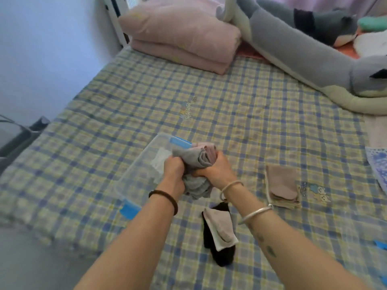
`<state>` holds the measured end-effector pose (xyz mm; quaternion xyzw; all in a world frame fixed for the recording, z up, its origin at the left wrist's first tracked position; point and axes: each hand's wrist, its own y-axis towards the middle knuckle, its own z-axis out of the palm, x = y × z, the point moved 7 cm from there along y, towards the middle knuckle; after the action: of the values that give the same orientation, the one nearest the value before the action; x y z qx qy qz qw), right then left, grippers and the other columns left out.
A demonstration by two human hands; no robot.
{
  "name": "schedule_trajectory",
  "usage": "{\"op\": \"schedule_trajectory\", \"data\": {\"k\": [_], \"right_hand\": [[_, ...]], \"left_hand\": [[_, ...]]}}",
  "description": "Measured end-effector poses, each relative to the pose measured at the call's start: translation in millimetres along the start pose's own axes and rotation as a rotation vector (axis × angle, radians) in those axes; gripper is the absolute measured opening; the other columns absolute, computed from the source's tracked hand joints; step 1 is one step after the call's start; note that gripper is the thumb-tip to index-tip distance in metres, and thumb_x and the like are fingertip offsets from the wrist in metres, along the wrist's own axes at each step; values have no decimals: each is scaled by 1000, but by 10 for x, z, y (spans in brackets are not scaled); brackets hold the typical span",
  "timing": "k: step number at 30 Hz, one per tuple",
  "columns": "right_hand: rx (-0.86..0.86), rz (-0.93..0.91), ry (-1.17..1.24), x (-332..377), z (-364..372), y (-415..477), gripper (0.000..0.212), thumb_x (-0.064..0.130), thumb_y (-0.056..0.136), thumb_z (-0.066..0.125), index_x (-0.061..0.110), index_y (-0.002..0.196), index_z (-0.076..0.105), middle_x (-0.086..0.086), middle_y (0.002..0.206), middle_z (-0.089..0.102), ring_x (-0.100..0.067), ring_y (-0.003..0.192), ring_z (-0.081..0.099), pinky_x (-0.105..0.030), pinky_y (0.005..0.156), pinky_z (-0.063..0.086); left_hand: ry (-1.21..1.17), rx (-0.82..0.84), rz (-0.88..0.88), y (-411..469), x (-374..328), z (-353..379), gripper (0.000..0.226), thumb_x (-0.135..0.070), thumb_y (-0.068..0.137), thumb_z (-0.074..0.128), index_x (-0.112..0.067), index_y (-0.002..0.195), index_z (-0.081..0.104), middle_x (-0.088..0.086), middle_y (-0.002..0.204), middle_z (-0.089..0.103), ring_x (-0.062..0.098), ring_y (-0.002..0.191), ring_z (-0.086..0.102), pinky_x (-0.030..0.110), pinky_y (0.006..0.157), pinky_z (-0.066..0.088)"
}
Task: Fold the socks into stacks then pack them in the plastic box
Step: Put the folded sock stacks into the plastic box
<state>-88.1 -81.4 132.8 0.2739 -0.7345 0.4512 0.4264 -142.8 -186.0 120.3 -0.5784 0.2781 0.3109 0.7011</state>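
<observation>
Both hands, left hand point(173, 165) and right hand point(217, 167), squeeze a bundle of grey socks point(196, 162) beside the plastic box point(138, 168).

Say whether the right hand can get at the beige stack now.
Likely not yet: right hand and left hand both grip the grey sock bundle; the beige stack itself lies uncovered.
</observation>
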Motion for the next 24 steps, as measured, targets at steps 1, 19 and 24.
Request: {"op": "schedule_trajectory", "data": {"k": [1,19,24], "right_hand": [[47,-15,-27,91,193,31,78,14,60,82,11,126,38,-8,122,57,-24,110,57,-42,96,49],[251,-44,-1033,-404,1879,355,73,30,77,61,12,135,21,-14,132,43,-34,120,39,-45,95,39],[313,-63,-1203,-589,2072,462,85,32,78,62,10,143,11,-15,139,36,-34,129,32,-47,105,35]], "left_hand": [[-27,-9,-5,69,-82,-158,39,-12,96,33,6,125,51,24,117,59,35,104,58,47,95,47],[1587,418,543,586,-244,-1289,69,-17,74,59,-19,136,29,3,142,31,24,140,16,42,118,12],[1948,538,475,676,-47,-1466,97,-38,77,59,-19,148,-5,0,157,-1,20,144,-15,47,111,-16]]}}
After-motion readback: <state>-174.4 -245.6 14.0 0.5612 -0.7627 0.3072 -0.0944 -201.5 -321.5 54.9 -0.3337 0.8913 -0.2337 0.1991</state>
